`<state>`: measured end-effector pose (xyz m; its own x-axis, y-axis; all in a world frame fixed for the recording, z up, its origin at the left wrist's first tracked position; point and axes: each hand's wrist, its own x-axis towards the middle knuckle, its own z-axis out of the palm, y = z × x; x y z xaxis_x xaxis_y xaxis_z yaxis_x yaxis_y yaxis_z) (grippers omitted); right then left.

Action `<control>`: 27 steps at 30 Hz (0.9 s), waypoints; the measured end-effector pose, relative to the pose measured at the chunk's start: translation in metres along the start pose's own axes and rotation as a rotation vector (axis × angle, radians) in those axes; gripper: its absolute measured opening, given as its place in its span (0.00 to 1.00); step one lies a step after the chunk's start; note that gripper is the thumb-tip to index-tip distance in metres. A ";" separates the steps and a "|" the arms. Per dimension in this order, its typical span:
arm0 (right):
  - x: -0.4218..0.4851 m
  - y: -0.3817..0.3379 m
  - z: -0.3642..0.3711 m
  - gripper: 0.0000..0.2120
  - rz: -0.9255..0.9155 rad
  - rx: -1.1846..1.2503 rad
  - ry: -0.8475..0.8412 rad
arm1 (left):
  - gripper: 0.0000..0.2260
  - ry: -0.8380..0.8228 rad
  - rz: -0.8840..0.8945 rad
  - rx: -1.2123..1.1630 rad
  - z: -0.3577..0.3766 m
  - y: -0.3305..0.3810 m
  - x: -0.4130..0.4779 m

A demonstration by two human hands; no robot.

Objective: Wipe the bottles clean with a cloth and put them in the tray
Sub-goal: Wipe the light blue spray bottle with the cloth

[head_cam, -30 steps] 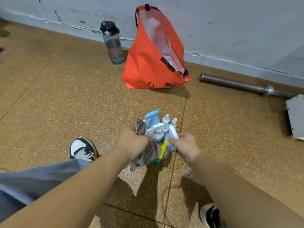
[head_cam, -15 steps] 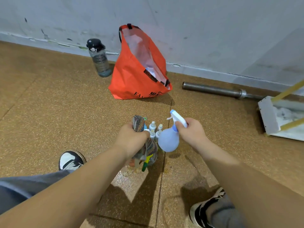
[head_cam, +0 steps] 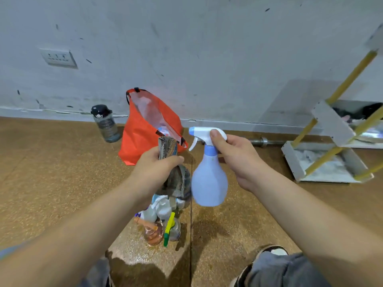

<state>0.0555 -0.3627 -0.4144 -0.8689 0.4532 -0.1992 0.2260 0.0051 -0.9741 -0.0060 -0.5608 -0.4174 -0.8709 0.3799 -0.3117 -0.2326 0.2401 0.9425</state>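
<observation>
Grey trousers [head_cam: 286, 270], black-and-white sneakers [head_cam: 272, 250]

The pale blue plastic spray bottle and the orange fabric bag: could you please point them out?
Pale blue plastic spray bottle [head_cam: 209, 183], head view, rounded body.
Orange fabric bag [head_cam: 137, 142], head view, front panel.

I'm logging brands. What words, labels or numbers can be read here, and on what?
Nothing can be read.
The black tag on the orange bag: too blurred.
The print on the grey water bottle: too blurred.
The blue spray bottle: no text shows.

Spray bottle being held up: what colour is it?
Pale blue spray bottle with a white trigger head; the head view shows it.
</observation>
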 end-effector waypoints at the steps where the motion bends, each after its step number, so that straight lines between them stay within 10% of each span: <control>1: -0.002 0.000 0.003 0.19 0.000 0.011 -0.006 | 0.09 -0.012 0.013 -0.014 0.000 0.001 -0.003; 19: 0.014 0.033 0.009 0.13 -0.177 0.000 -0.341 | 0.08 -0.008 0.307 0.288 -0.035 -0.013 0.033; 27: 0.016 0.025 0.006 0.13 -0.348 -0.244 -0.456 | 0.10 -0.058 0.267 0.054 -0.031 -0.010 0.017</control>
<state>0.0443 -0.3603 -0.4428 -0.9982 -0.0375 0.0477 -0.0570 0.3122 -0.9483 -0.0321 -0.5845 -0.4287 -0.8714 0.4867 -0.0606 0.0270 0.1711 0.9849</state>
